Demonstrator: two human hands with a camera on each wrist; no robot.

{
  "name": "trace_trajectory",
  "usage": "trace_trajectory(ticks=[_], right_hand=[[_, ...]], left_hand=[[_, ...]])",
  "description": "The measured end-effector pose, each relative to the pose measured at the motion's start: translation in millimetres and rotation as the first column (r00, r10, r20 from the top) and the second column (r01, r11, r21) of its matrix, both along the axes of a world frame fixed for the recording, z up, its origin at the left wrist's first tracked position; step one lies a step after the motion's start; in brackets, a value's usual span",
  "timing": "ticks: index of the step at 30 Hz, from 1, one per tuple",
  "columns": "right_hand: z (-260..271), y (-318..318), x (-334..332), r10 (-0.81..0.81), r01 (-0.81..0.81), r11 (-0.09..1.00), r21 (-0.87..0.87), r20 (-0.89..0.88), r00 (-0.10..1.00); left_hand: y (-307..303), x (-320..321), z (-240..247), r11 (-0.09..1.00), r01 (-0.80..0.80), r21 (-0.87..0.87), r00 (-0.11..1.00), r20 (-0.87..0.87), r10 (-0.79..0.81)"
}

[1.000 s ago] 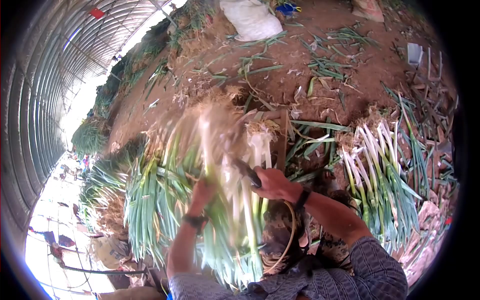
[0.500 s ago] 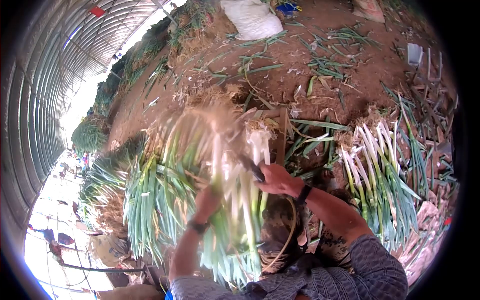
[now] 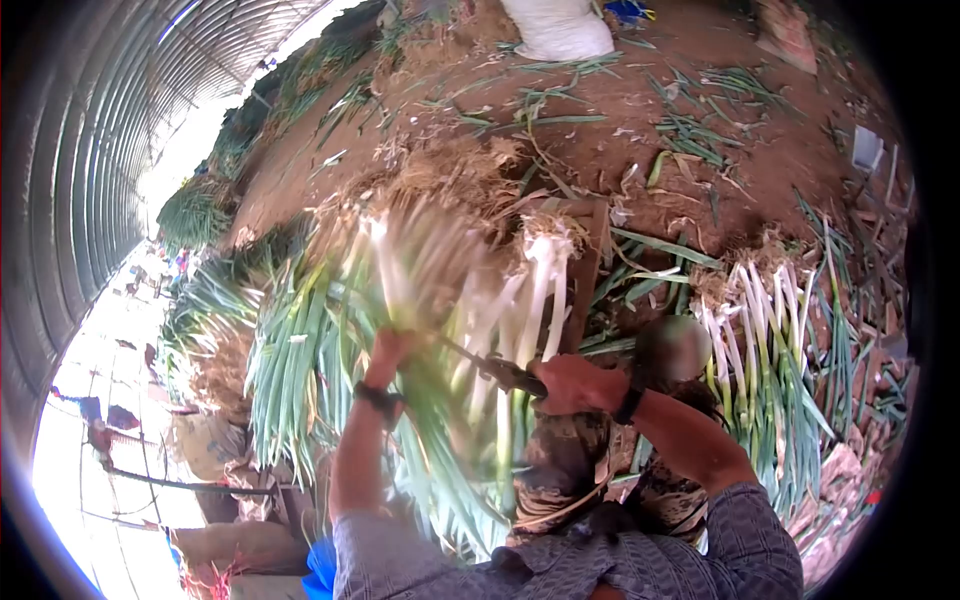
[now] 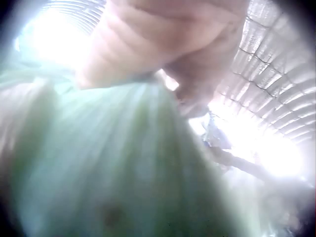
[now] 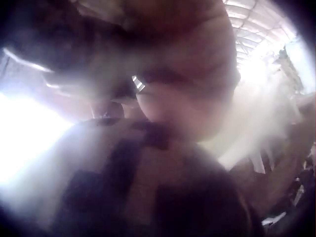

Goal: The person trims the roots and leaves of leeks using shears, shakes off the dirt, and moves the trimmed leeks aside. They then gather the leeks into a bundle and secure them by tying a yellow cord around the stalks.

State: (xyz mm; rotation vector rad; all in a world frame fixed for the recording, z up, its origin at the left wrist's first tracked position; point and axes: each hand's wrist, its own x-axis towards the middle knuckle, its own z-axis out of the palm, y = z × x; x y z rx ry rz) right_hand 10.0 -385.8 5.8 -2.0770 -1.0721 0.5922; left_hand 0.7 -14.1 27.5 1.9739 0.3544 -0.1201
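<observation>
My left hand (image 3: 393,345) grips a long green onion (image 3: 388,275) around its stalk, root end up, with the leaves hanging below. In the left wrist view the fingers of that hand (image 4: 163,39) curl over broad green leaves (image 4: 123,158). My right hand (image 3: 580,383) holds a dark air blow gun (image 3: 510,374), its thin nozzle pointing left toward the onion. Loose skins and roots blur above the nozzle. More white-stemmed green onions (image 3: 545,265) lean just behind the gun. In the right wrist view the right hand (image 5: 187,94) is dim and blurred.
A pile of green onions (image 3: 290,350) lies on the left, and a bundle with white stems (image 3: 765,330) on the right. Camouflage-clad knees (image 3: 565,455) are below the right hand, a tan hose (image 3: 570,515) beside them. A white sack (image 3: 560,28) stands on the littered soil.
The left hand has moved up and left with the onion. The gun's nozzle now shows clearly, pointing left, with the right hand slightly lower. The head view has shifted.
</observation>
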Motion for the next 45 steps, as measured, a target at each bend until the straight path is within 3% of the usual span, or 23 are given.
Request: trace_trajectory(ticks=[3,4,7,11,12,14,17,18,21,22,24,26,29,30,31,33,37,38,41,45], right_hand=[[-0.9,3.9,-0.5,0.011,-0.011,1.0,0.018,0.017,1.0],[-1.4,4.8,-1.1,0.015,-0.015,0.999,0.036,0.004,1.0],[0.0,6.2,-2.2,0.001,-0.001,1.0,0.007,-0.01,1.0],[-1.2,10.4,-5.0,0.054,-0.048,0.992,-0.12,0.048,0.997],[2.0,9.6,-3.4,0.03,-0.027,0.996,-0.088,0.028,0.999],[10.4,5.2,-1.7,-0.02,0.02,0.999,-0.026,-0.018,1.0],[9.2,5.7,4.0,-0.051,0.052,0.998,-0.028,0.02,0.998],[9.6,5.6,5.4,-0.064,0.064,0.998,-0.029,0.018,0.998],[4.4,7.6,6.9,-0.097,0.098,0.995,-0.003,0.04,0.994],[-2.9,8.6,7.9,-0.119,0.118,0.993,0.028,0.063,0.991],[-8.2,5.9,7.3,-0.163,0.159,0.986,0.051,0.083,0.983],[-7.3,9.7,8.8,-0.154,0.15,0.987,0.054,0.096,0.983],[3.2,10.6,6.6,-0.125,0.128,0.991,-0.034,0.09,0.988],[4.8,9.8,7.3,-0.083,0.086,0.996,-0.031,0.085,0.993],[3.2,11.6,8.2,-0.082,0.086,0.993,-0.082,0.049,0.995],[9.3,13.5,6.1,-0.09,0.092,0.993,-0.074,0.021,0.996],[13.6,13.7,8.3,-0.136,0.135,0.991,-0.026,-0.037,0.99],[14.3,13.7,9.4,-0.151,0.149,0.988,-0.036,-0.04,0.988],[11.8,13.5,8.1,-0.167,0.166,0.986,-0.015,-0.055,0.984],[11.8,11.1,7.4,-0.143,0.142,0.989,-0.031,-0.02,0.99]], left_hand=[[-11.3,-7.1,9.9,0.978,-0.001,-0.209,0.996,0.09,0.02],[-7.2,-6.2,0.9,0.988,-0.01,-0.154,0.989,0.146,0.032],[-6.7,11.5,-6.0,0.941,-0.048,0.335,0.999,0.018,0.044],[4.2,21.4,-5.7,0.934,0.025,0.357,1.0,-0.024,-0.017],[-14.7,18.1,18.8,0.936,0.066,0.347,0.998,-0.04,-0.056],[-18.8,14.7,19.4,0.956,0.026,0.291,0.99,0.126,-0.065],[-20.6,12.3,15.2,0.999,-0.035,-0.02,0.973,0.227,0.039],[-20.6,10.3,12.2,0.985,-0.058,-0.164,0.97,0.224,0.094],[-12.8,5.4,4.3,0.979,-0.023,-0.202,0.997,0.063,0.037],[-10.1,10.3,-0.8,0.948,-0.158,-0.277,0.987,-0.04,0.153],[-20.1,6.0,-2.0,0.96,0.22,-0.176,0.953,0.248,-0.173],[6.8,-8.7,-42.3,0.859,0.21,-0.466,0.961,0.26,-0.094],[14.4,0.4,-114.2,0.874,0.174,-0.454,0.889,0.454,0.059],[-11.4,-8.1,-91.5,0.805,0.127,-0.58,0.893,0.42,0.161],[-18.6,8.6,-68.4,0.983,-0.109,0.151,0.994,0.049,0.102],[-30.9,-3.9,-63.3,0.972,-0.213,0.1,0.961,0.201,0.19],[-38.6,-10.2,-49.8,0.951,-0.29,0.103,0.951,0.142,0.275],[-34.8,-8.5,-50.5,0.942,-0.294,0.162,0.954,0.102,0.281],[-39.8,-9.9,-36.4,0.847,-0.111,0.519,0.981,-0.081,0.178],[-37.0,-17.0,-57.5,0.604,0.01,0.797,0.995,-0.068,0.074]])
